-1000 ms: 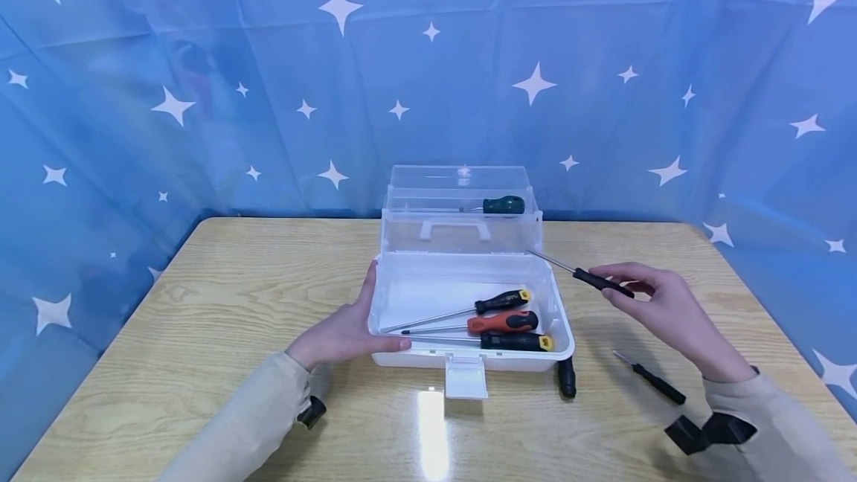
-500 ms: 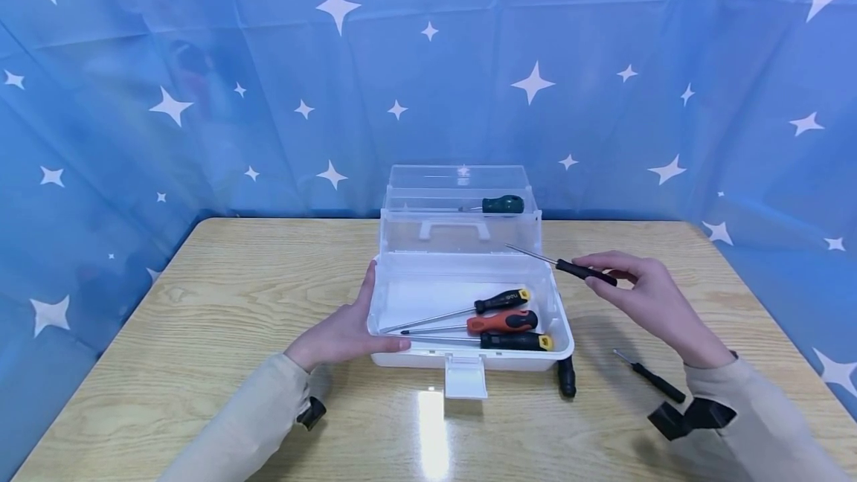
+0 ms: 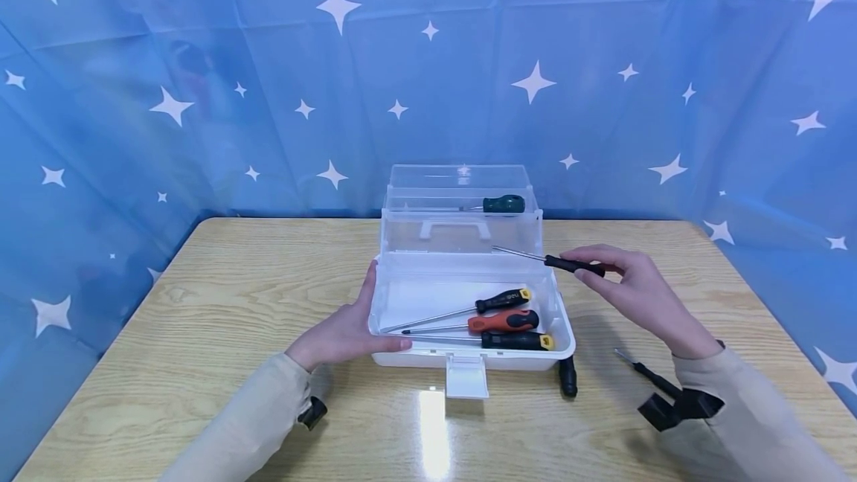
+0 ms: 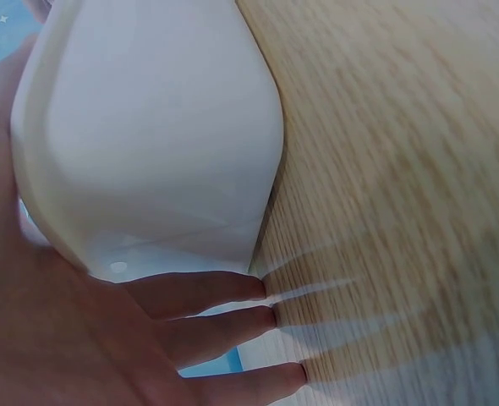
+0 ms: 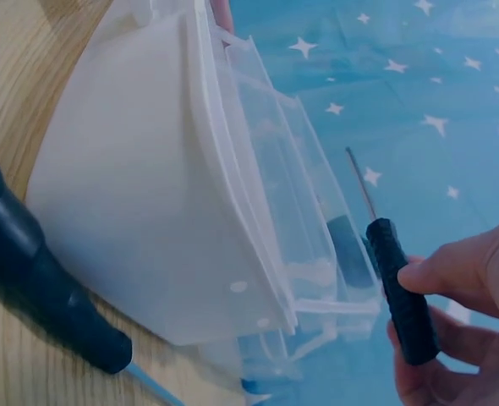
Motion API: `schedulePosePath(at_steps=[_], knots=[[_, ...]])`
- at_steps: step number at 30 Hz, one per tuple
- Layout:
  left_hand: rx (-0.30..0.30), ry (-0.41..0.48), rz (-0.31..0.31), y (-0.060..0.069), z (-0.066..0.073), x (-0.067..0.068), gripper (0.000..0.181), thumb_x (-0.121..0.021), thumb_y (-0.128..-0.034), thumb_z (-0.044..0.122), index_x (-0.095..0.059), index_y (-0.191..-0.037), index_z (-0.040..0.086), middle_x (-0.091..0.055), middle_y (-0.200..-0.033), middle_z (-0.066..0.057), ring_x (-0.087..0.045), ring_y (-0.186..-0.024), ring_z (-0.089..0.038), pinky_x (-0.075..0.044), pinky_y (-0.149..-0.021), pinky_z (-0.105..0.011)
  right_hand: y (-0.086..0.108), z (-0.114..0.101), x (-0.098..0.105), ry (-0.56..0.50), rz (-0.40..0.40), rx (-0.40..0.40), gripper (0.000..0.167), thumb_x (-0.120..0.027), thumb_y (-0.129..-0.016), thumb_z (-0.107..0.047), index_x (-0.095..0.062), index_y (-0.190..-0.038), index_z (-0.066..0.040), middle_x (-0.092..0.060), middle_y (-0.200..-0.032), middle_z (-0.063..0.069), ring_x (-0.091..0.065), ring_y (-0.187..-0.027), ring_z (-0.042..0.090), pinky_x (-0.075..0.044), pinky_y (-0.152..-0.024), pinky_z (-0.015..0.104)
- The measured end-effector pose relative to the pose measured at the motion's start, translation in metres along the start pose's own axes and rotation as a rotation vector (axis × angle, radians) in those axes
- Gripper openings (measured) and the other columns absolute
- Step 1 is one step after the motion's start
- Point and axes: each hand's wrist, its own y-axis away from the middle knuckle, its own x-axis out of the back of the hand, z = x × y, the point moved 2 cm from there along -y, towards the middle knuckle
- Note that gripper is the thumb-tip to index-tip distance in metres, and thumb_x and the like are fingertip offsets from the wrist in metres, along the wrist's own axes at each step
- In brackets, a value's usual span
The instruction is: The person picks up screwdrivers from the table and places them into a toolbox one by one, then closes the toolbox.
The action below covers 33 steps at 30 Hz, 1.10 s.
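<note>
A white toolbox (image 3: 402, 360) with a clear raised lid stands in the head view. My left hand (image 3: 341, 329) rests on its left end, thumb on the front rim. In the left wrist view, the fingers (image 4: 233, 328) stretch out straight and spread beside the box end. My right hand (image 3: 632, 292) holds a screwdriver (image 3: 565, 264) by its black handle, its shaft pointing left above the box. Inside the box lie two black-and-yellow screwdrivers, one rear (image 3: 498, 302) and one front (image 3: 512, 341), with a red-and-black screwdriver (image 3: 502, 321) between them.
A green-handled screwdriver (image 3: 504, 204) lies in the lid section. On the table (image 3: 268, 274), a small black screwdriver (image 3: 659, 380) lies partly beneath the right wrist's camera. A black handle (image 3: 567, 378) shows beside the box's front right corner. The latch (image 3: 466, 378) hangs down in front.
My right hand has moved left with the screwdriver, bringing its shaft over the box's back edge. The left hand and the toolbox have stayed in place.
</note>
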Motion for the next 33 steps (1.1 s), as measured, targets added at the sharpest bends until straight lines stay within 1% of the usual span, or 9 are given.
schedulePosePath(at_steps=[7, 12, 15, 19, 24, 27, 30, 33], knots=[[-0.004, 0.011, 0.000, 0.000, 0.000, 0.000, 0.129, -0.079, -0.0731, 0.053, 0.019, -0.152, 0.026, -0.048, -0.135, -0.029, -0.056, -0.110, -0.032, -0.045, -0.091, -0.050, -0.009, -0.006, -0.006, -0.004, 0.001, 0.020, 0.025, -0.062, -0.095, -0.009, -0.069, -0.119, -0.009, -0.065, -0.116, 0.011, -0.057, -0.089, 0.009, -0.045, -0.069, 0.021], [-0.007, 0.017, -0.003, 0.000, 0.000, 0.000, 0.129, -0.080, -0.0732, 0.052, 0.019, -0.153, 0.025, -0.048, -0.135, -0.029, -0.057, -0.109, -0.031, -0.045, -0.091, -0.049, -0.014, -0.012, -0.011, -0.014, -0.017, 0.021, 0.026, -0.063, -0.095, -0.009, -0.069, -0.119, -0.008, -0.066, -0.117, 0.012, -0.058, -0.097, 0.017, -0.046, -0.074, 0.020], [-0.015, 0.024, -0.005, 0.000, 0.000, 0.000, 0.129, -0.080, -0.0733, 0.052, 0.019, -0.152, 0.026, -0.048, -0.136, -0.027, -0.056, -0.110, -0.031, -0.044, -0.091, -0.050, -0.017, -0.014, -0.013, -0.012, -0.038, 0.010, 0.026, -0.062, -0.095, -0.008, -0.069, -0.120, -0.008, -0.065, -0.118, 0.013, -0.058, -0.101, 0.022, -0.046, -0.076, 0.022], [-0.037, 0.038, -0.007, 0.000, -0.001, 0.001, 0.128, -0.080, -0.0741, 0.049, 0.019, -0.152, 0.027, -0.045, -0.139, -0.026, -0.054, -0.114, -0.032, -0.043, -0.093, -0.051, -0.021, -0.017, -0.016, -0.012, -0.063, -0.011, 0.026, -0.062, -0.095, -0.007, -0.068, -0.121, -0.007, -0.064, -0.119, 0.015, -0.059, -0.102, 0.026, -0.047, -0.078, 0.027], [-0.030, 0.031, -0.006, -0.001, -0.001, 0.000, 0.128, -0.080, -0.0738, 0.051, 0.019, -0.153, 0.026, -0.046, -0.138, -0.027, -0.055, -0.113, -0.032, -0.044, -0.092, -0.051, -0.027, -0.019, -0.021, -0.032, -0.104, -0.032, 0.027, -0.061, -0.095, -0.006, -0.068, -0.121, -0.006, -0.063, -0.120, 0.016, -0.058, -0.105, 0.028, -0.047, -0.080, 0.038], [-0.027, 0.034, -0.007, -0.001, -0.002, 0.000, 0.129, -0.080, -0.0737, 0.051, 0.018, -0.153, 0.026, -0.046, -0.138, -0.026, -0.055, -0.112, -0.032, -0.044, -0.092, -0.051, -0.031, -0.021, -0.024, -0.045, -0.127, -0.048, 0.027, -0.061, -0.094, -0.005, -0.068, -0.121, -0.005, -0.063, -0.121, 0.015, -0.057, -0.105, 0.028, -0.047, -0.081, 0.043], [-0.029, 0.038, -0.006, -0.001, -0.002, 0.000, 0.129, -0.080, -0.0737, 0.051, 0.019, -0.153, 0.026, -0.047, -0.137, -0.026, -0.055, -0.111, -0.031, -0.044, -0.092, -0.051, -0.035, -0.022, -0.027, -0.057, -0.150, -0.066, 0.027, -0.062, -0.094, -0.005, -0.068, -0.121, -0.006, -0.064, -0.120, 0.014, -0.058, -0.101, 0.026, -0.046, -0.079, 0.041], [-0.027, 0.035, -0.004, -0.001, -0.002, 0.000, 0.129, -0.080, -0.0736, 0.051, 0.019, -0.153, 0.026, -0.047, -0.138, -0.026, -0.055, -0.112, -0.032, -0.044, -0.092, -0.051, -0.039, -0.022, -0.030, -0.076, -0.169, -0.088, 0.027, -0.061, -0.094, -0.007, -0.068, -0.121, -0.007, -0.065, -0.118, 0.013, -0.059, -0.096, 0.024, -0.044, -0.073, 0.038]])
